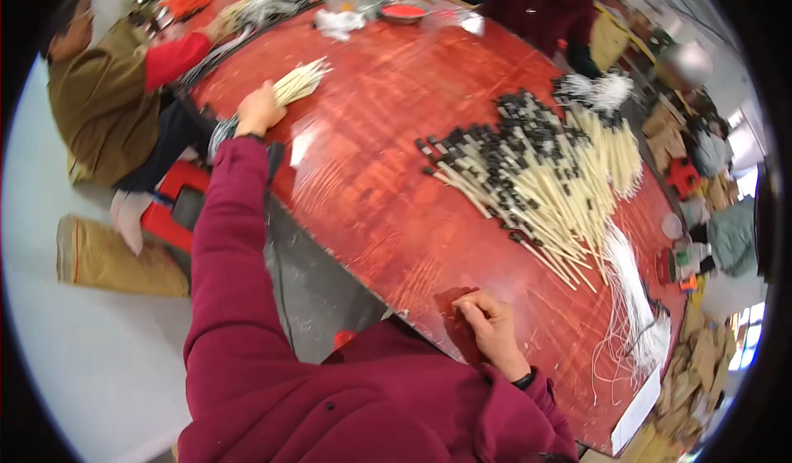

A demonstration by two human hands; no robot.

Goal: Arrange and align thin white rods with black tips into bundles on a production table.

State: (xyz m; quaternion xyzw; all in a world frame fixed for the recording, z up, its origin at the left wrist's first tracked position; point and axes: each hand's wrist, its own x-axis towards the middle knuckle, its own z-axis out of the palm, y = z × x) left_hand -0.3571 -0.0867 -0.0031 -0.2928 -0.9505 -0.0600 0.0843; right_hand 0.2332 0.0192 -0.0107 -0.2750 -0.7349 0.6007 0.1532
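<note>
The red bench (371, 133) carried a heap of black-tipped sticks (544, 182) at right and a red-centred dish (404, 11) at its far edge. The outstretched left hand (261, 111) gripped a cream stick bundle (300, 82) near the left edge; the right hand (492, 326) curled at the near edge, grip unclear.

One rod heap (549, 178), one table (371, 145), two co-workers (103, 104) show.

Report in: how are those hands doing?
Left hand gripping pale stick bundle. Right hand partly curled, nothing visible held. Dark-tipped sticks piled ahead. Nothing seen blocking.
</note>
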